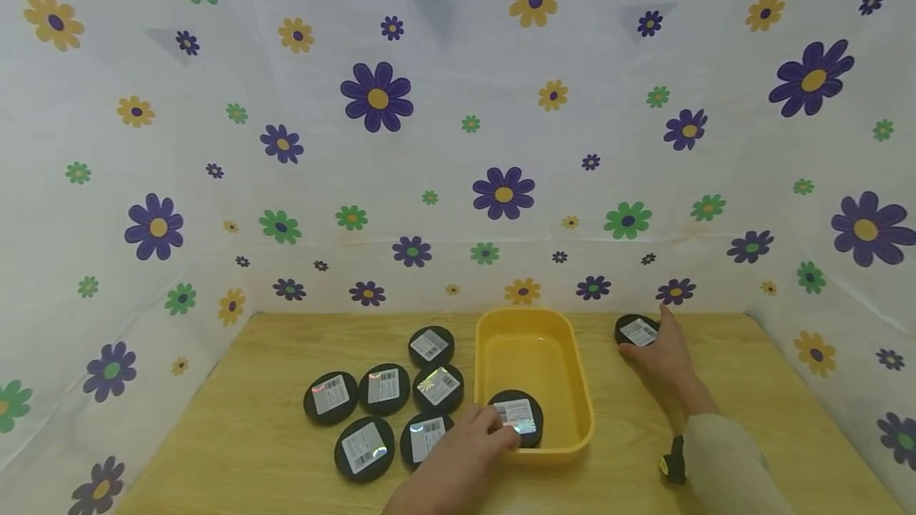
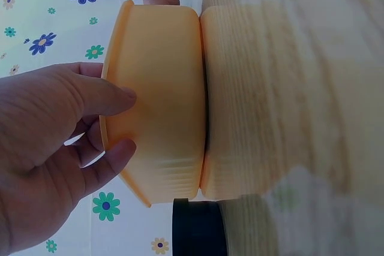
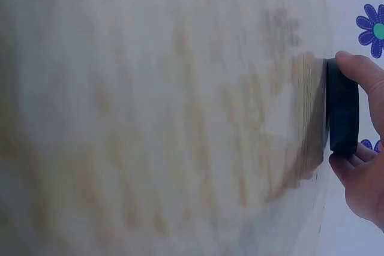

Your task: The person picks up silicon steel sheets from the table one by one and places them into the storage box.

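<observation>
My right hand (image 1: pixel 665 352) pinches a round black disc (image 1: pixel 637 331) with a white barcode label, at the far right of the table. Seen edge-on in the right wrist view, this disc (image 3: pixel 344 109) sits between thumb and fingers, close to the tabletop. My left hand (image 1: pixel 465 451) reaches over the near left rim of a yellow tray (image 1: pixel 583 388), where a labelled disc (image 1: pixel 520 412) lies at its fingertips. In the left wrist view the thumb (image 2: pixel 111 97) shows outside the tray wall while other fingers pass behind the rim; I cannot tell whether they grip disc or rim.
Several more labelled black discs (image 1: pixel 363 449) lie flat left of the tray. A small black and yellow object (image 1: pixel 673 463) is beside my right sleeve. A white flowered cloth (image 1: pixel 444 149) surrounds the back and sides of the wooden table (image 1: pixel 236 435).
</observation>
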A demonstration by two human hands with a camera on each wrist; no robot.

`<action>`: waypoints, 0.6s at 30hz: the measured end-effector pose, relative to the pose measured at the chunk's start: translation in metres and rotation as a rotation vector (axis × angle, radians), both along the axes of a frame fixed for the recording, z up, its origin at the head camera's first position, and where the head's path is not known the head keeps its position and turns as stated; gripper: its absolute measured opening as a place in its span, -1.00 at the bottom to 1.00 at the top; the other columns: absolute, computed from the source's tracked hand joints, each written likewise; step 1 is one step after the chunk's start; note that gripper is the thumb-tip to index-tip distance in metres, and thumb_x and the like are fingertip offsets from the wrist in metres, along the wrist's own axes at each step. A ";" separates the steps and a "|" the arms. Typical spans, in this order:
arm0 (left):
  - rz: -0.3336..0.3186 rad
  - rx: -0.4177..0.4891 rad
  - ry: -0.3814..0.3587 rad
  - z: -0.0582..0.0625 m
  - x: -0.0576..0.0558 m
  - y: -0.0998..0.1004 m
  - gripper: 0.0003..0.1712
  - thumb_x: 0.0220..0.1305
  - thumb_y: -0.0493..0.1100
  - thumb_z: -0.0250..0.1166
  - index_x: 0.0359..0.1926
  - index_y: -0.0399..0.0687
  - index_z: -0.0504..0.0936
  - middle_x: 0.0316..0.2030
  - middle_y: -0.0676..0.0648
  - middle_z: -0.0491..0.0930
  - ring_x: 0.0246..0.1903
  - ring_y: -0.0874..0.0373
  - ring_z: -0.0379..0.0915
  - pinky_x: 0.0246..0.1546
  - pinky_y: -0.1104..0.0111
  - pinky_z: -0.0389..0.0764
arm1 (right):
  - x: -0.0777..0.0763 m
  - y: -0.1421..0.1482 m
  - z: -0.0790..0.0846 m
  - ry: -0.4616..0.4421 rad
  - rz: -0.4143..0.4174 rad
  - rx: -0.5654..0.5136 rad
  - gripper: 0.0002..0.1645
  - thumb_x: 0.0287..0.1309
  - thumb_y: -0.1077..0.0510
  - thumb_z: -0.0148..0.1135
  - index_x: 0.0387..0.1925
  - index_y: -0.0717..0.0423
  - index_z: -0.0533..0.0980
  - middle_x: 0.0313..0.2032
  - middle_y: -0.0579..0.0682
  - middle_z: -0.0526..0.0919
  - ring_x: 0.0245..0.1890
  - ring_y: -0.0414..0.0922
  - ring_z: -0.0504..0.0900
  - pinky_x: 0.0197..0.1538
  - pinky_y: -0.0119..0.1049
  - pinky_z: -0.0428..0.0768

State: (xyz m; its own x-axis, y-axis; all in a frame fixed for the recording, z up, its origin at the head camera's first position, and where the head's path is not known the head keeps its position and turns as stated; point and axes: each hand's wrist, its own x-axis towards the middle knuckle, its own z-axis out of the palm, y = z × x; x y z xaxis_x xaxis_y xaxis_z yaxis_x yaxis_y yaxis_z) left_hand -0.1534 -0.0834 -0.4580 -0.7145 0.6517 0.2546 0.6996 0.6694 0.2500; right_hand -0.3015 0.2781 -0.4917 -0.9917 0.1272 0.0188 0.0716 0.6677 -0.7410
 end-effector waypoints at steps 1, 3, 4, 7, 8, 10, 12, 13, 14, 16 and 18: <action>0.001 -0.001 -0.006 0.000 0.000 0.000 -0.67 0.25 -0.30 0.27 -0.11 0.29 0.63 -0.25 0.18 0.35 -0.21 0.28 0.24 -0.17 0.49 0.43 | 0.001 0.000 0.000 -0.003 -0.005 -0.007 0.38 0.04 0.09 0.45 0.50 0.38 -0.37 0.42 0.57 -0.12 0.39 0.47 0.01 0.38 0.33 0.05; 0.006 0.000 -0.021 0.001 0.000 0.000 -0.67 0.25 -0.30 0.26 -0.11 0.29 0.62 -0.25 0.18 0.34 -0.21 0.28 0.23 -0.17 0.49 0.43 | 0.003 0.000 0.000 -0.008 -0.012 -0.015 0.39 0.04 0.08 0.46 0.51 0.36 -0.36 0.41 0.57 -0.09 0.38 0.47 0.04 0.37 0.33 0.07; 0.008 -0.001 -0.030 0.001 0.000 0.001 -0.67 0.26 -0.30 0.26 -0.11 0.29 0.62 -0.24 0.18 0.34 -0.21 0.28 0.23 -0.18 0.50 0.43 | 0.005 0.000 0.000 -0.010 -0.016 -0.020 0.39 0.04 0.08 0.46 0.51 0.35 -0.36 0.41 0.56 -0.08 0.38 0.46 0.05 0.37 0.33 0.08; 0.015 0.005 -0.051 0.001 -0.001 0.001 -0.67 0.27 -0.31 0.24 -0.10 0.28 0.61 -0.22 0.17 0.33 -0.20 0.28 0.23 -0.17 0.50 0.43 | 0.010 -0.001 0.002 0.019 -0.015 -0.018 0.38 0.03 0.09 0.48 0.51 0.36 -0.33 0.39 0.57 0.00 0.36 0.44 0.13 0.36 0.31 0.13; 0.018 0.009 -0.050 0.001 -0.001 0.001 -0.66 0.27 -0.31 0.24 -0.10 0.28 0.61 -0.22 0.17 0.33 -0.20 0.28 0.23 -0.17 0.49 0.44 | 0.012 -0.001 0.003 0.035 -0.009 -0.014 0.37 0.03 0.09 0.48 0.51 0.37 -0.31 0.38 0.57 0.03 0.34 0.43 0.15 0.36 0.31 0.14; 0.022 0.021 -0.038 -0.001 -0.001 0.002 -0.67 0.28 -0.31 0.24 -0.09 0.27 0.61 -0.21 0.18 0.33 -0.19 0.27 0.23 -0.16 0.49 0.44 | 0.015 -0.003 0.006 0.074 0.006 -0.008 0.36 0.02 0.10 0.49 0.50 0.39 -0.27 0.35 0.57 0.09 0.32 0.40 0.20 0.36 0.29 0.16; 0.022 0.035 -0.007 -0.002 -0.001 0.002 -0.67 0.25 -0.32 0.25 -0.10 0.25 0.61 -0.23 0.17 0.33 -0.19 0.26 0.24 -0.18 0.48 0.45 | 0.019 -0.005 0.011 0.110 0.023 -0.009 0.35 0.00 0.10 0.51 0.50 0.41 -0.24 0.33 0.57 0.14 0.29 0.39 0.24 0.35 0.29 0.18; 0.019 0.040 0.013 -0.003 -0.001 0.002 -0.68 0.24 -0.32 0.26 -0.12 0.23 0.61 -0.23 0.16 0.33 -0.19 0.25 0.25 -0.19 0.48 0.45 | 0.021 -0.006 0.013 0.126 0.031 -0.018 0.35 -0.01 0.11 0.51 0.49 0.42 -0.23 0.31 0.57 0.16 0.27 0.38 0.25 0.35 0.28 0.19; 0.017 0.043 0.029 -0.004 -0.001 0.002 -0.68 0.23 -0.33 0.27 -0.13 0.23 0.60 -0.24 0.16 0.33 -0.20 0.25 0.25 -0.20 0.48 0.45 | 0.024 -0.007 0.016 0.137 0.035 -0.024 0.34 -0.01 0.11 0.51 0.49 0.42 -0.22 0.31 0.56 0.17 0.26 0.37 0.27 0.35 0.28 0.20; 0.010 0.048 0.055 -0.005 -0.001 0.002 -0.70 0.22 -0.33 0.28 -0.14 0.21 0.60 -0.26 0.15 0.33 -0.21 0.24 0.26 -0.22 0.48 0.45 | 0.031 -0.009 0.020 0.147 0.034 -0.044 0.33 0.00 0.12 0.50 0.50 0.42 -0.22 0.30 0.56 0.19 0.26 0.36 0.28 0.34 0.27 0.22; 0.003 0.044 0.065 -0.005 -0.001 0.002 -0.70 0.22 -0.33 0.28 -0.15 0.20 0.60 -0.26 0.14 0.33 -0.21 0.24 0.26 -0.24 0.49 0.45 | 0.039 -0.010 0.025 0.140 0.022 -0.080 0.32 0.03 0.11 0.49 0.51 0.38 -0.23 0.32 0.54 0.18 0.27 0.36 0.28 0.34 0.27 0.23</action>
